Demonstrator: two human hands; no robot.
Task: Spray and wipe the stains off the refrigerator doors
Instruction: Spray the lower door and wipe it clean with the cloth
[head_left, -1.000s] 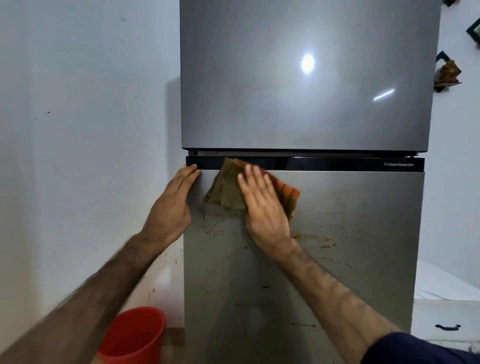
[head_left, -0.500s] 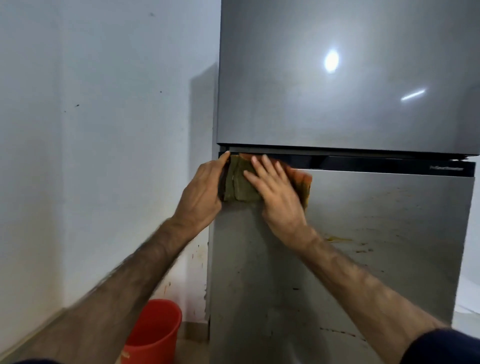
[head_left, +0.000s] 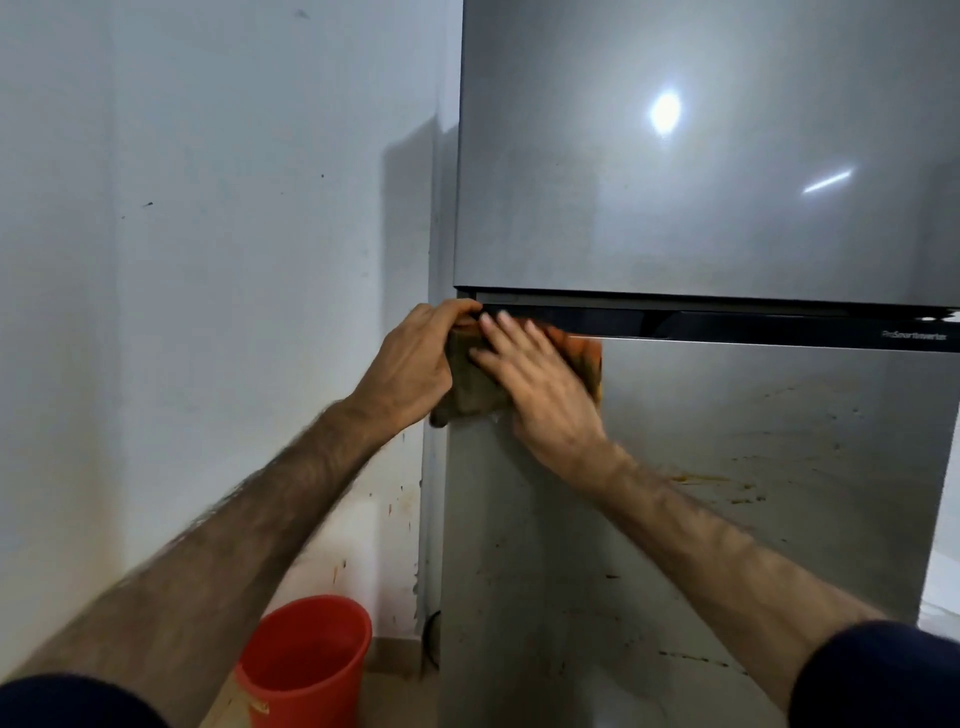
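At the lower door's (head_left: 727, 493) top left corner, the right hand (head_left: 540, 387) pressed the cloth (head_left: 470, 387) flat, fingers straight. The left hand (head_left: 410, 364) gripped that corner's edge, fingers curled over it, touching the cloth.

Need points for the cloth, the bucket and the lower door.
cloth (head_left: 470, 387): head view, olive part between the hands.
bucket (head_left: 306, 670): head view, red outer wall.
lower door (head_left: 753, 415): head view, bare steel right of the cloth.
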